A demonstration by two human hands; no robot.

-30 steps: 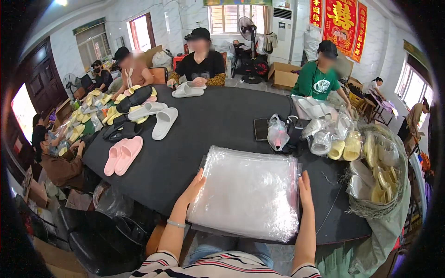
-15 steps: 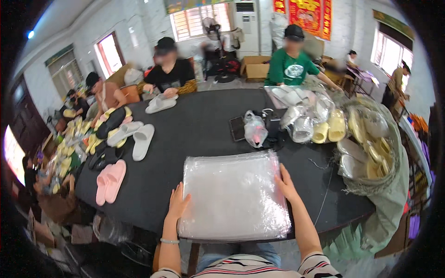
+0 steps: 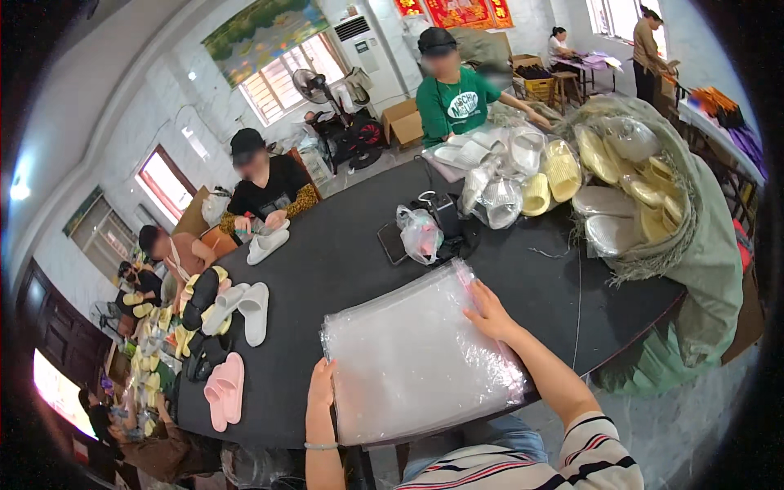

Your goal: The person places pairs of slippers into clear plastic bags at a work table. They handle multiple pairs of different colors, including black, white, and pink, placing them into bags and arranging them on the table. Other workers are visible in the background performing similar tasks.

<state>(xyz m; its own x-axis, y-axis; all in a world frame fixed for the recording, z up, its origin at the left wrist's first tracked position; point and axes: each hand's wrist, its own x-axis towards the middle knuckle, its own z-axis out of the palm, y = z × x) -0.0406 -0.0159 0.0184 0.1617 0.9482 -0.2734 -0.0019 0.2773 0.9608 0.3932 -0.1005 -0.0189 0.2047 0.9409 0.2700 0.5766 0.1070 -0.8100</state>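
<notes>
Plastic sheets (image 3: 416,359) | left hand (image 3: 321,387) upright | right hand (image 3: 492,312) slanted (opposite edges)

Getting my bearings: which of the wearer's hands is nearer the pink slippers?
Left. The left hand is right of the pink slippers, at the left edge of the plastic stack; the right hand is farther, at its right edge.

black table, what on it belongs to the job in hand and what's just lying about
Job in hand, seemingly:
- clear plastic stack, left hand and right hand at its sides
- wrapped slippers
- loose pink slippers

Lying about, seemingly:
- flat dark phone-like object
- small clear bag
</notes>
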